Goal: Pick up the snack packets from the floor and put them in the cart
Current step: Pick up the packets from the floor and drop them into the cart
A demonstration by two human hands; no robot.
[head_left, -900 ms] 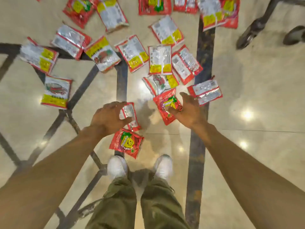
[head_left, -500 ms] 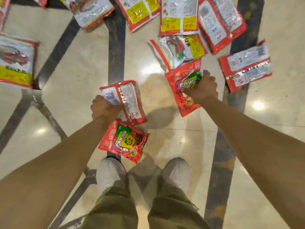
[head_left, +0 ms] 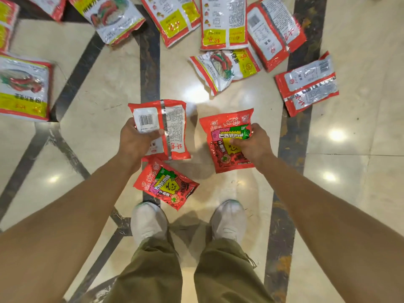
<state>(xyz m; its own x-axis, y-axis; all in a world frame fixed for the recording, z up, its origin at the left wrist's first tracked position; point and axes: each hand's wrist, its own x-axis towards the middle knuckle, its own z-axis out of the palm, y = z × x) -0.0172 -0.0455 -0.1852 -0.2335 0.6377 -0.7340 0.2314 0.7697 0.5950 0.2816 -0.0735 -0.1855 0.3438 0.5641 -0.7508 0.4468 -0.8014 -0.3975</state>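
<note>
My left hand (head_left: 137, 142) grips a red snack packet (head_left: 170, 125), back side up with its barcode showing, lifted above the floor. A second red packet (head_left: 220, 147), front side up with green and yellow print, is pinched at its right edge by my right hand (head_left: 251, 145). Below the left hand, a third red packet (head_left: 166, 184) lies on the floor just ahead of my left shoe. Several more red, white and yellow packets lie scattered further ahead, among them one (head_left: 225, 67) and another (head_left: 308, 84) at the right. No cart is in view.
My two white shoes (head_left: 229, 219) stand on the glossy beige floor (head_left: 360, 193) with dark inlaid stripes. More packets lie at the left edge (head_left: 24, 88) and along the top (head_left: 223, 20).
Both hands have lifted their packets off the floor and drawn them closer to me. The camera has moved lower and nearer to the packets.
</note>
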